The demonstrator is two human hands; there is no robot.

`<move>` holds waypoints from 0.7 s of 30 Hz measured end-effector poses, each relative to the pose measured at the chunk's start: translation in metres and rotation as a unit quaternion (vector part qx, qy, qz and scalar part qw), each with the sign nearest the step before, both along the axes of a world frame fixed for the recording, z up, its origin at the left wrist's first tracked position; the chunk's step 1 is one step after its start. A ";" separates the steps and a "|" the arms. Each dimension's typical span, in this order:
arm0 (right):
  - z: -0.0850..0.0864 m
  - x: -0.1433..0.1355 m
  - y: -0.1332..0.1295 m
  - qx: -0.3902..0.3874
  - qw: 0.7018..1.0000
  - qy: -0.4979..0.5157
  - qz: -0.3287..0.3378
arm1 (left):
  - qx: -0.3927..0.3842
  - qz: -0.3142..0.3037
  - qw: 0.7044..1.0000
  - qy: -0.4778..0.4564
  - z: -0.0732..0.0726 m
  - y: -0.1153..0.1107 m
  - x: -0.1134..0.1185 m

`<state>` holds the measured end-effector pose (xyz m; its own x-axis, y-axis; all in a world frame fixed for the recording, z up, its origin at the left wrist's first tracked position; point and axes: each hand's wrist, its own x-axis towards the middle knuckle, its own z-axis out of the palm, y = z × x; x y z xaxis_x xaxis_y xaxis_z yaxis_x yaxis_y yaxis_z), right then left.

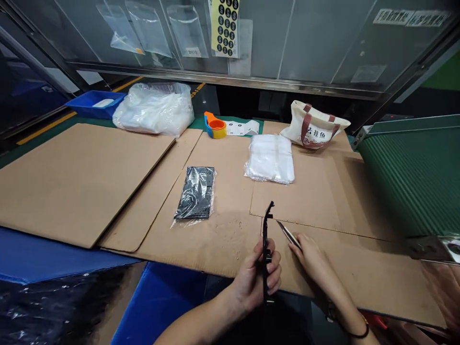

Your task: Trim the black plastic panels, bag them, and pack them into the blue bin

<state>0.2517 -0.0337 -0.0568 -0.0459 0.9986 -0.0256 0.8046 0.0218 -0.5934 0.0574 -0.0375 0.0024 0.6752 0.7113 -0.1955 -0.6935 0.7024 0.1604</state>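
Observation:
My left hand (247, 278) is closed around a long, thin black plastic strip (265, 232) with small tabs along one side. The strip stands on edge, and its far end points away from me above the cardboard. Just to the right, my right hand (312, 254) grips a slim pointed metal tool (287, 233); whether it is tweezers or a knife, I cannot tell. The tool's tip is close to the strip's tabbed side, with a small gap between them. A clear bag of flat black parts (196, 194) lies left of my hands on the cardboard (226, 239).
Behind my hands are a stack of white bags (271, 158), a cloth tote (312, 127) and a colourful tape dispenser (216, 128). Large cardboard sheets (79, 177) lie left, before a plastic bundle (154, 110) and blue tray (95, 108). A green conveyor (413, 167) borders the right.

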 end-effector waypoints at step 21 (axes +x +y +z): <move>0.196 -0.008 0.018 0.178 0.947 -0.117 0.239 | -0.012 -0.007 0.999 0.047 0.012 -0.010 -0.006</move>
